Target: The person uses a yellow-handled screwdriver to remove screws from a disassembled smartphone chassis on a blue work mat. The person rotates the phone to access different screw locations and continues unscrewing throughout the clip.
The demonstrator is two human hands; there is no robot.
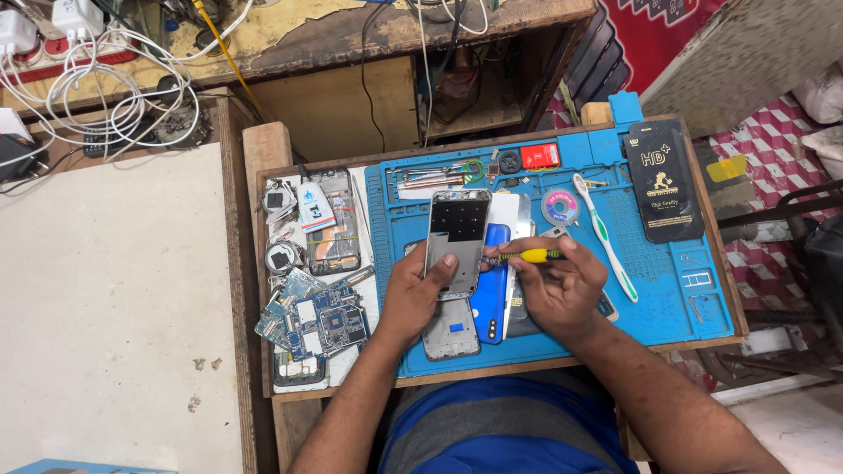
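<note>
L hand (pixel 420 294) grips phone frame (pixel 457 239), fingers wrapped on its left edge, above blue repair mat (pixel 676 298) mid-bench; R hand (pixel 558 285) pinches yellow screwdriver (pixel 527 256), tip at frame's right edge; circuit boards (pixel 314 320) near bench's left edge.

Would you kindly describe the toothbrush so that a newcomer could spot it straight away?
Start at the blue mat on the wooden tray. Right of the person's right hand, which holds a yellow-handled screwdriver, a toothbrush lies slanted, head toward the far side. It is the only long, thin white-and-green thing there, left of the black packet.
</note>
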